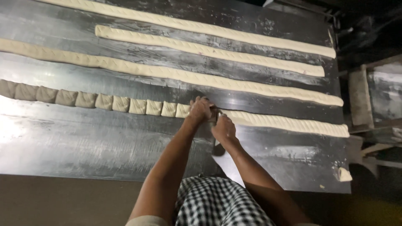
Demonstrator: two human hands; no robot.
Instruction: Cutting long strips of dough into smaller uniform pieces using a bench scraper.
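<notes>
- Dough rope (289, 122), the nearest of four on the metal table (83, 142), lies just at 3 o'clock of the two hands, which meet on it near the middle of the frame.
- The left hand (200, 109) is closed down over the rope's cut end, fingers curled on the dough; the right hand (224, 129) is gripped around a small cutting tool (214, 119), only partly visible between the hands, so its kind cannot be told.
- Toward 9 o'clock of the hands runs a row of cut pieces (104, 101), squarish blocks lying touching one another, out to the frame's left edge.
- By this view roughly half of this rope is portioned; the stretch toward 3 o'clock is whole and patterned.
- At 12 o'clock three more long ropes (209, 79) lie side by side, apart from each other, all uncut.
- A small scrap of dough (344, 174) sits at the table's edge, toward 4 o'clock.
- No bowl, tray or bin holding dough shows; a boxy metal fixture (377, 96) stands off the table at 3 o'clock, its contents not discernible.
- A checked cloth (217, 205) shows at 6 o'clock.
</notes>
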